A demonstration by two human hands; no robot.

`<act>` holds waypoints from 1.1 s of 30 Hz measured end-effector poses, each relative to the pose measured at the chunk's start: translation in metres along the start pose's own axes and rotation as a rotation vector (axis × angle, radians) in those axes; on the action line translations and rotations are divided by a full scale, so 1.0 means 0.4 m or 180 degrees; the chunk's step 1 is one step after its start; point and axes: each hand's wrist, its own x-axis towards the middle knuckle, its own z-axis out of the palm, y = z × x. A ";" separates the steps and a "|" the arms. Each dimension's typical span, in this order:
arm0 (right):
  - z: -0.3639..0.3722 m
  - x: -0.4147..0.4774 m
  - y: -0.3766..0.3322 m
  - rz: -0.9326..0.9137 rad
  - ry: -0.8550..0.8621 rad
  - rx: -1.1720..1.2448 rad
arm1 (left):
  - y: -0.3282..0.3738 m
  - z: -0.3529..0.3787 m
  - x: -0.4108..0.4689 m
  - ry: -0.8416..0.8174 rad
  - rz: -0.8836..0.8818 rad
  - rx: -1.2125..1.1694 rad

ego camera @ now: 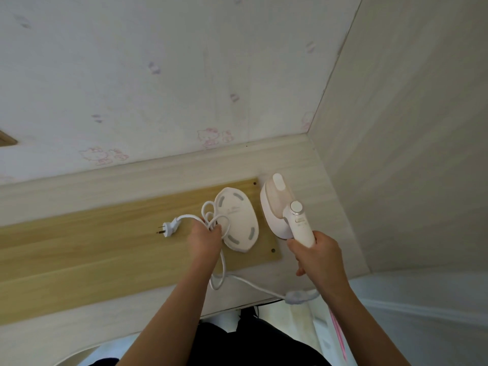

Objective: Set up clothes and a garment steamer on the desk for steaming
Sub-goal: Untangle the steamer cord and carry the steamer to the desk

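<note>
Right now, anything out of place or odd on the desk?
Nothing damaged or spilled. The cord is loosely tangled in the left hand, its plug loose on the wooden board. No clothes in view. The right hand holds the steamer.

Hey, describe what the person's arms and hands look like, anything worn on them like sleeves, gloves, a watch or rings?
Both arms are bare from the bottom edge of the picture up to the fingers: no sleeves show on either forearm. The left hand and the right hand wear no gloves, and no watch, bracelet or ring shows on either. Fingernails look short and plain.
</note>
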 end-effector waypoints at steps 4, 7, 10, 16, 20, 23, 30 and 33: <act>0.008 -0.005 -0.002 -0.0043 -0.0055 0.0012 | 0.007 -0.010 0.004 0.0024 0.0105 0.0142; 0.015 -0.008 -0.004 -0.0061 -0.0095 -0.0020 | 0.011 -0.011 0.005 0.0028 0.0090 0.0160; 0.026 -0.012 -0.007 -0.0083 -0.0131 -0.0061 | 0.013 -0.006 0.003 0.0066 0.0073 0.0128; 0.047 -0.020 -0.018 -0.0132 -0.0173 -0.0095 | 0.020 0.011 0.001 0.0050 0.0073 0.0395; 0.061 -0.022 -0.025 -0.0145 -0.0204 -0.0167 | 0.033 -0.001 0.002 0.0037 0.0085 0.0718; 0.073 -0.027 -0.027 -0.0169 -0.0227 -0.0170 | 0.031 -0.017 0.008 0.0039 0.0057 0.0732; 0.109 -0.038 -0.031 -0.0160 -0.0268 -0.0167 | 0.010 -0.058 0.024 -0.0015 -0.0098 0.0291; 0.130 -0.047 -0.035 -0.0139 -0.0280 -0.0140 | -0.002 -0.090 0.019 0.0050 -0.0190 -0.0254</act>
